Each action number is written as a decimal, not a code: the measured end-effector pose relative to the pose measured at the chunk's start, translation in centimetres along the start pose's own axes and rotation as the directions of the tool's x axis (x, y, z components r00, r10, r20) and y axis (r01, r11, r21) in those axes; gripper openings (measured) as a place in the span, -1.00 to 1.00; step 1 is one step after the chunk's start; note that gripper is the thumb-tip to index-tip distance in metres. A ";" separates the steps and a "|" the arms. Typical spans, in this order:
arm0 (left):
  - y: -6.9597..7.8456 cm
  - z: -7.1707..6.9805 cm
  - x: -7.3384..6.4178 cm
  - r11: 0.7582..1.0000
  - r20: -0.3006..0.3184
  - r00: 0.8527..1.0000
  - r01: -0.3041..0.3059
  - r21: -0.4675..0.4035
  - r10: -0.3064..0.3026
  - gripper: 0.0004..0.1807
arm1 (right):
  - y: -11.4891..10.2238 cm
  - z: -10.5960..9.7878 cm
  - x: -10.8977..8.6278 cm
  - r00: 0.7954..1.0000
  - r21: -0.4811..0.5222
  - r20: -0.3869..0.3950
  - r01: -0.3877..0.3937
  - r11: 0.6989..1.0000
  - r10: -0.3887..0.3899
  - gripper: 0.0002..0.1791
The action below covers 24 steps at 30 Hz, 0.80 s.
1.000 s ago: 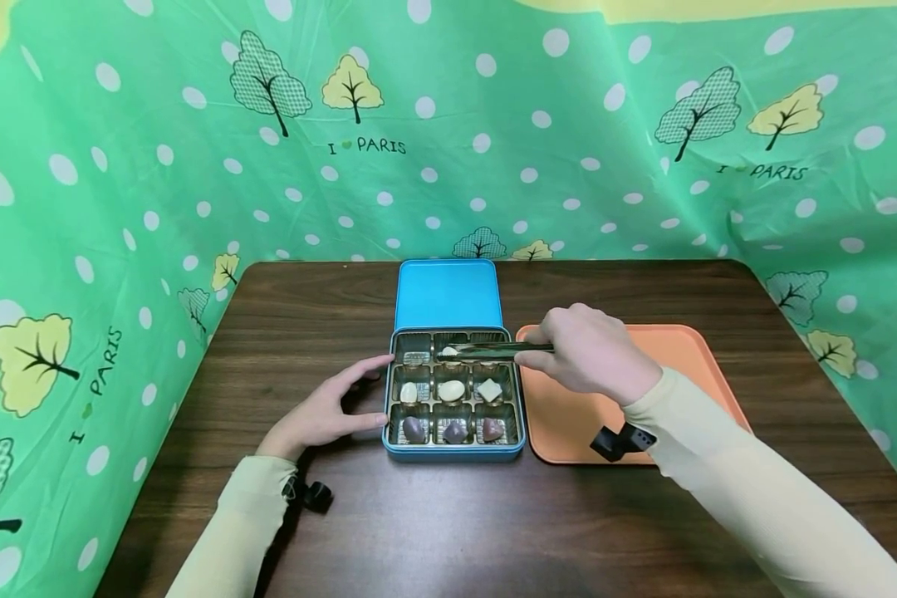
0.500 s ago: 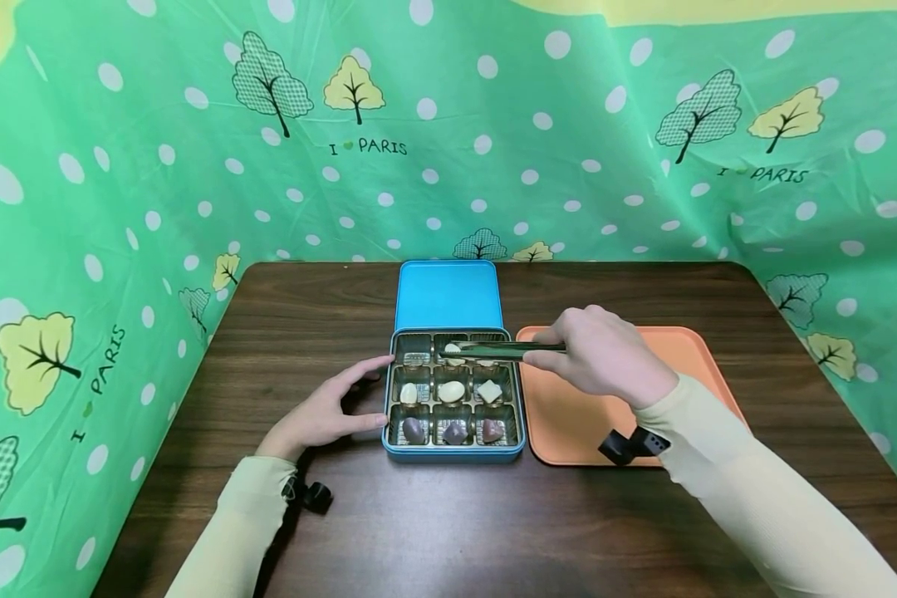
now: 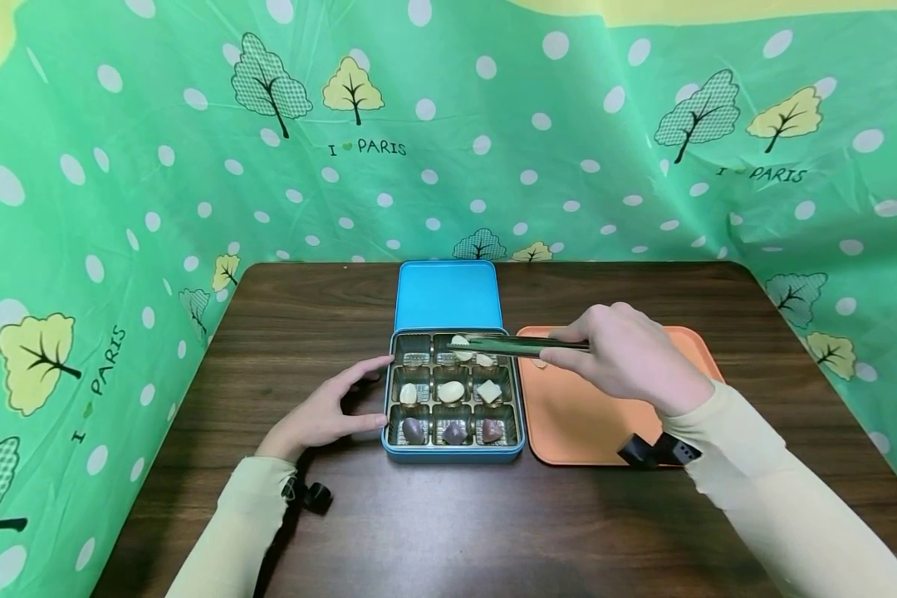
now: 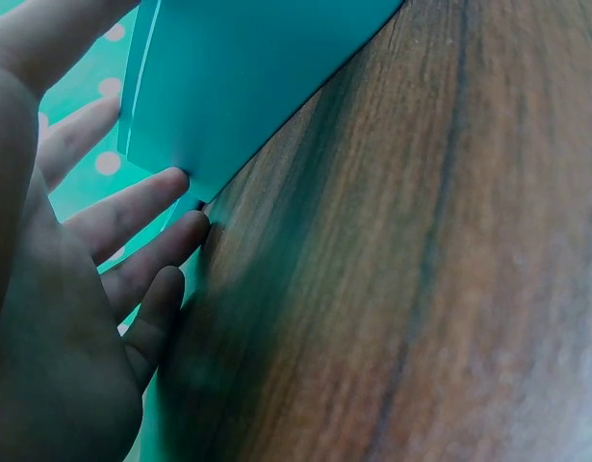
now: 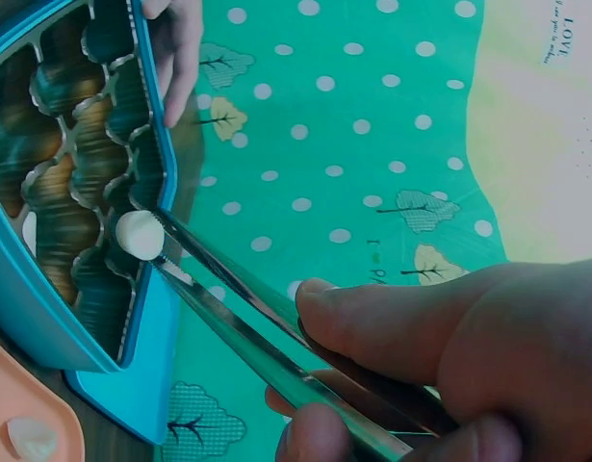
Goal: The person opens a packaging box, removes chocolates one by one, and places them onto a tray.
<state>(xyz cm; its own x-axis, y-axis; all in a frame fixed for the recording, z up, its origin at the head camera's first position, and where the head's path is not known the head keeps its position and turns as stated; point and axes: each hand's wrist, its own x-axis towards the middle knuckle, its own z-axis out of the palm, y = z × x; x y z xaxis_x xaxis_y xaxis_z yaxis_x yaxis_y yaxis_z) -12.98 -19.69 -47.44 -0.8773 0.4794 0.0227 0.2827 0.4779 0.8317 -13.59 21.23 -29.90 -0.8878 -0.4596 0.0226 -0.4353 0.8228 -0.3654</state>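
My right hand (image 3: pixel 631 357) holds long metal tongs (image 3: pixel 519 343) between thumb and fingers. The tongs' tips pinch a small whitish pebble-like piece (image 5: pixel 140 235), over the back middle compartment of a blue tin box (image 3: pixel 454 455). White pieces sit in the middle row, such as an oval one (image 3: pixel 451 392) and a squarish one (image 3: pixel 489 391). Purple stone-like pieces (image 3: pixel 455 431) fill the front row. Another white piece (image 3: pixel 486 360) shows at the back right compartment. My left hand (image 3: pixel 321 415) lies spread at the box's left side, fingertips and thumb tip right at its wall.
Right beside the box lies an orange tray (image 3: pixel 568 432), partly under my right hand, with a pale piece (image 5: pixel 31 438) on it. The box's blue lid (image 3: pixel 448 295) stretches out behind it on the dark wooden table (image 3: pixel 306 307). A green patterned cloth (image 3: pixel 448 124) hangs behind.
My right hand has drawn to the right with the tongs. The white piece in their tips has risen slightly and shifted right within the back of the box. My left hand stays still.
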 end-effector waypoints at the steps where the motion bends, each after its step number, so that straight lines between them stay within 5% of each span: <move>1: 0.0 0.0 0.0 1.000 -0.001 1.000 -0.004 0.000 0.004 -0.10 | 0.1 -0.2 -0.2 1.000 0.001 -0.004 -0.004 1.000 0.004 -0.72; 12: 0.0 0.0 0.0 1.000 0.004 1.000 0.002 -0.005 -0.002 -0.09 | 1.4 -1.9 -2.3 0.991 0.022 0.030 -0.130 0.991 0.129 -0.53; 24: -0.1 0.0 0.0 1.000 0.001 1.000 0.005 0.002 -0.005 -0.10 | 4.3 -2.5 -4.7 0.985 0.033 -0.001 -0.175 0.984 0.175 -0.61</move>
<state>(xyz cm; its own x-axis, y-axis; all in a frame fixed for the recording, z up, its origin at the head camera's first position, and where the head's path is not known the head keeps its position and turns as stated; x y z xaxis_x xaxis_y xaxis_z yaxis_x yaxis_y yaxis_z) -12.99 -19.71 -47.52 -0.8781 0.4781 0.0178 0.2789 0.4814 0.8309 -11.62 27.77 -29.21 -0.9503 -0.3085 -0.0411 -0.2683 0.8788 -0.3945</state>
